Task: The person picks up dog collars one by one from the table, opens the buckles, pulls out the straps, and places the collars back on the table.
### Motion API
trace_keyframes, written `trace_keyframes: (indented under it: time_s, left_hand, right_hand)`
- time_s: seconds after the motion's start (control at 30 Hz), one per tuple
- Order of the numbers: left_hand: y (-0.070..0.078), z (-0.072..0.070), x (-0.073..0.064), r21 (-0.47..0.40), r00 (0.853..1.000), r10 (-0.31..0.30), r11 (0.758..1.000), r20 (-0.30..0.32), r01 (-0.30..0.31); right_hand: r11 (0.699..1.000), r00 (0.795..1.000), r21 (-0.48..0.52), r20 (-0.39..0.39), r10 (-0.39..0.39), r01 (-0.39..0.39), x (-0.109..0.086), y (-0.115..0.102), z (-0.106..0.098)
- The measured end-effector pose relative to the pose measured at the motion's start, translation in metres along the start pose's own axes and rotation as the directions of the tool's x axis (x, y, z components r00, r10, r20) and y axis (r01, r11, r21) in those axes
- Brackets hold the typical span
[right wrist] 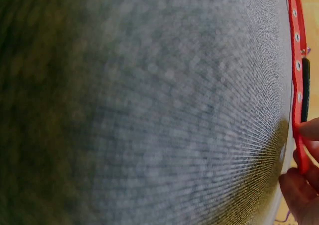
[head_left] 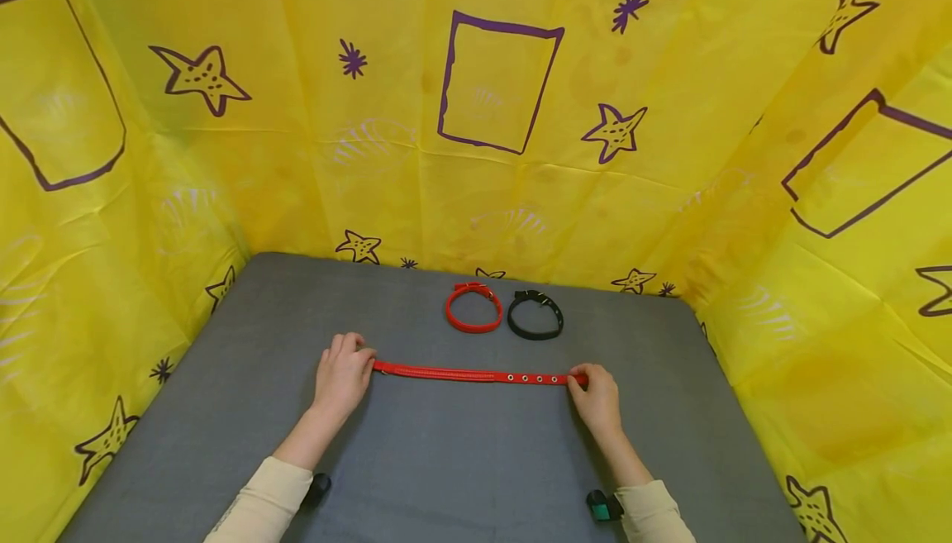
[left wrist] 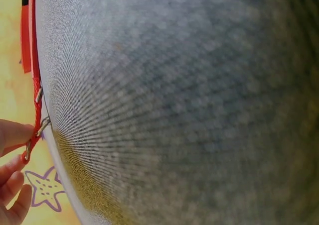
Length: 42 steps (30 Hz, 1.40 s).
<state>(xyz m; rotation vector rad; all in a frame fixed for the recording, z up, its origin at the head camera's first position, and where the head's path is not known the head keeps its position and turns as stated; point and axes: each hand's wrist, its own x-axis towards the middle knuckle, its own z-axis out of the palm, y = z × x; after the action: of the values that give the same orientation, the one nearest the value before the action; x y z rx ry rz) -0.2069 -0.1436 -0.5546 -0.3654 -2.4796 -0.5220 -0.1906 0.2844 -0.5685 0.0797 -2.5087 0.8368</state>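
A red collar (head_left: 454,374) is stretched out straight between both hands, low over the grey surface. My left hand (head_left: 345,373) pinches its buckle end; metal fittings show beside the fingertips (left wrist: 19,134) in the left wrist view. At the other end, my right hand (head_left: 597,398) pinches the tip past a row of metal-rimmed holes, and the right wrist view shows the thumb and fingers (right wrist: 294,190) on that red end. Beyond the stretched strap lie two buckled collars, a red one (head_left: 474,328) and a black one (head_left: 535,335), each closed in a loop side by side.
The grey padded surface (head_left: 446,469) spreads under everything. Yellow cloth walls (head_left: 297,113) with purple stars and frames rise at the back and both sides. Each wrist carries a dark strapped device, such as the one (head_left: 602,507) on the right.
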Motion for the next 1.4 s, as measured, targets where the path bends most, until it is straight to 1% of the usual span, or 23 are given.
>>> trace_keyframes:
  time_s: [0.17, 0.33, 0.43, 0.57, 0.7, 0.77, 0.9, 1.0, 1.1, 1.3, 1.4]
  left_hand:
    - [-0.003, 0.003, -0.004, -0.009, 0.999, 0.036, 0.999, -0.021, -0.036]
    - [-0.003, 0.003, -0.007, -0.052, 0.998, 0.065, 0.996, -0.022, -0.066]
    - [-0.003, 0.002, -0.007, -0.068, 0.997, 0.07, 0.995, -0.016, -0.071]
    - [-0.002, 0.001, -0.007, -0.073, 0.999, 0.032, 0.997, 0.041, -0.029]
    - [0.0, -0.001, -0.006, -0.067, 0.994, -0.016, 0.997, 0.105, 0.023]
    - [0.0, -0.001, -0.006, -0.064, 0.992, -0.024, 0.997, 0.124, 0.032]
    - [0.001, -0.002, -0.007, -0.054, 0.986, -0.02, 0.998, 0.163, 0.029]
    - [0.002, -0.004, -0.007, -0.039, 0.979, -0.004, 0.999, 0.206, 0.012]
    - [0.004, -0.007, -0.006, -0.017, 0.967, 0.018, 1.0, 0.252, -0.014]
    - [0.008, -0.015, -0.005, 0.018, 0.943, 0.058, 0.998, 0.328, -0.068]
    - [0.009, -0.017, -0.004, 0.018, 0.927, 0.056, 0.998, 0.371, -0.067]
  right_hand:
    - [0.996, 0.997, -0.048, 0.012, -0.072, 0.072, -0.005, 0.006, 0.004]
    - [0.985, 0.989, -0.091, 0.002, -0.148, 0.147, -0.007, 0.001, 0.002]
    - [0.98, 0.986, -0.116, 0.013, -0.164, 0.165, -0.009, -0.003, 0.0]
    - [0.979, 0.988, -0.137, 0.057, -0.146, 0.153, -0.009, -0.006, -0.001]
    - [0.981, 0.989, -0.137, 0.08, -0.125, 0.135, -0.008, -0.006, -0.001]
    - [0.982, 0.99, -0.135, 0.076, -0.121, 0.131, -0.008, -0.006, 0.0]
    - [0.981, 0.989, -0.132, 0.064, -0.133, 0.141, -0.007, -0.005, 0.001]
    - [0.978, 0.986, -0.127, 0.062, -0.156, 0.163, -0.006, -0.006, 0.001]
    - [0.974, 0.982, -0.131, 0.07, -0.177, 0.185, -0.005, -0.008, 0.002]
    - [0.962, 0.973, -0.169, 0.122, -0.194, 0.213, -0.001, -0.009, 0.003]
    - [0.958, 0.97, -0.181, 0.138, -0.2, 0.223, 0.001, -0.008, 0.003]
